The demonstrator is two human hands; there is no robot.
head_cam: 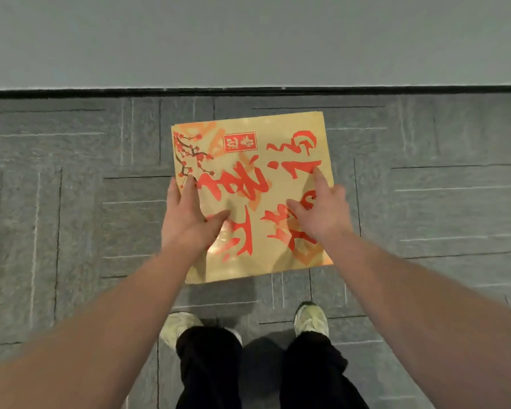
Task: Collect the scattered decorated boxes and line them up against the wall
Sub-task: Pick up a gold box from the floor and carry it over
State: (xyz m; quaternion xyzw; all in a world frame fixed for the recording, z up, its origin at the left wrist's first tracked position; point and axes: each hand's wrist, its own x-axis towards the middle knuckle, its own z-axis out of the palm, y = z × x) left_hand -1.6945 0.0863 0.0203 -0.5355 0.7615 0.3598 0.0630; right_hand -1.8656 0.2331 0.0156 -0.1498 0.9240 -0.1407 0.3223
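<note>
Progress looks early, as far as this view tells: you have one gold decorated box (252,196) in hand and none shows lined up along the wall (248,39) yet.

Your left hand (189,215) grips the box's left edge, fingers wrapped over the side by the plum-blossom print and the thumb lying across the top face. Between your two hands the red calligraphy runs over the lid, with a small red seal panel beyond the fingertips. Your right hand (322,208) presses on the right part of the lid with fingers straight and the forefinger pointing ahead; it curls round nothing.

Past your grip, the box's far edge sits near the black skirting (101,93) but apart from it, over grey carpet tiles (71,202). I judge you must bring this box against the wall, then fetch the others, which lie out of view.
</note>
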